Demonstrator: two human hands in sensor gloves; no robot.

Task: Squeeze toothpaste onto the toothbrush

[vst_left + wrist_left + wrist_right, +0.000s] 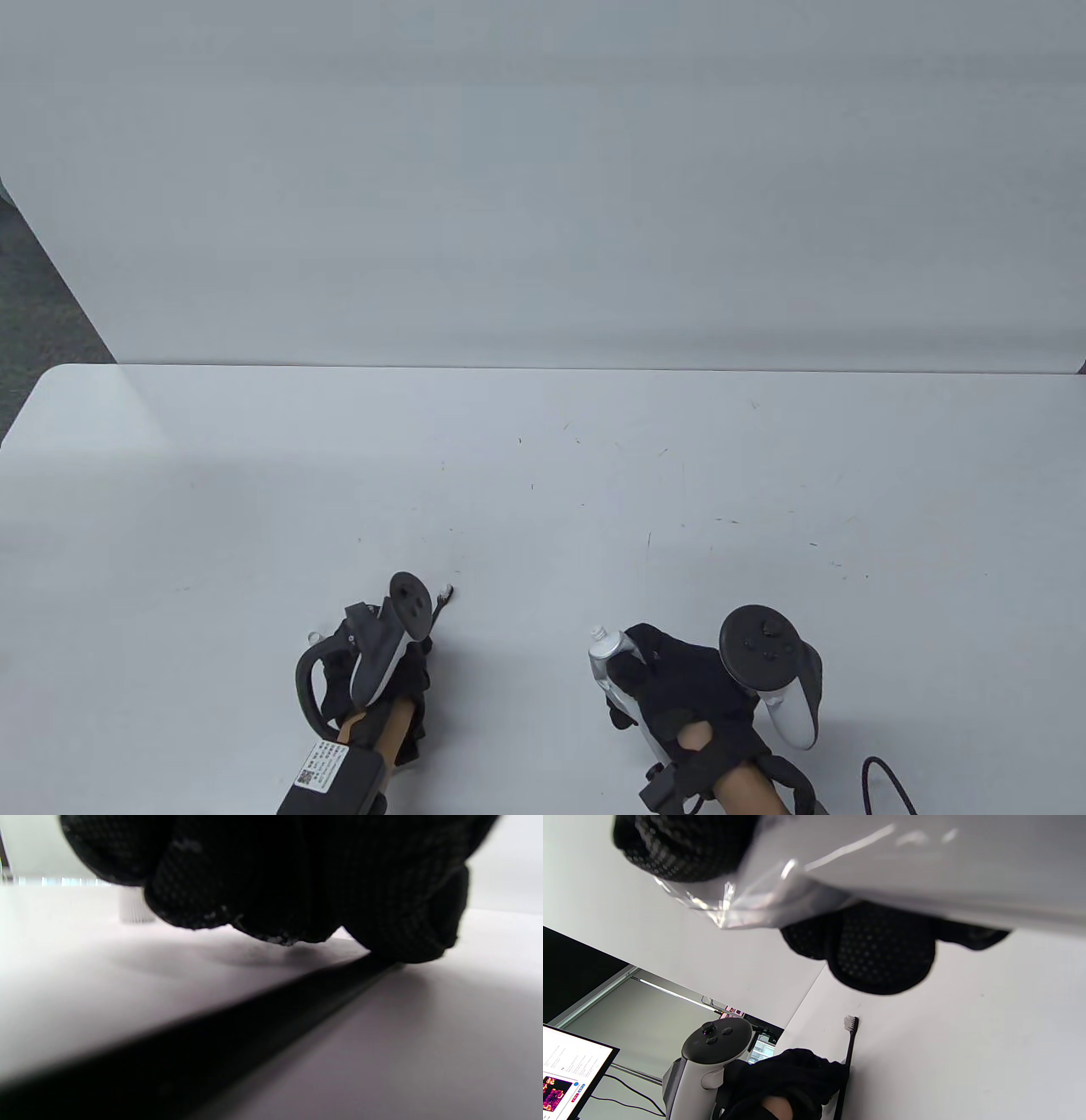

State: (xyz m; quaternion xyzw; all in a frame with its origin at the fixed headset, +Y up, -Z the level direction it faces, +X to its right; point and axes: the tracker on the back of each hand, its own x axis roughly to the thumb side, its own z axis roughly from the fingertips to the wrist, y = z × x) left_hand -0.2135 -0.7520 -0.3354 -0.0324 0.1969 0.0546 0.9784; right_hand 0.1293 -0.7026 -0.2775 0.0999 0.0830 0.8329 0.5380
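A black toothbrush [445, 596] with white bristles lies on the white table [543, 475], head pointing away from me. My left hand [417, 660] is closed over its handle [254, 1014], which touches the table; the right wrist view shows the brush [849, 1052] running out from under that hand [793, 1073]. My right hand [632, 679] grips a silvery toothpaste tube [604, 655] with its open white nozzle [599, 632] pointing up and away; the tube [882, 866] fills the top of the right wrist view. A small white cap [316, 635] stands left of my left hand, also in the left wrist view [133, 906].
A dark cable [882, 781] lies at the table's front right. A white panel [543, 212] stands behind the table's far edge. A lit monitor [564, 1077] shows off to the side in the right wrist view.
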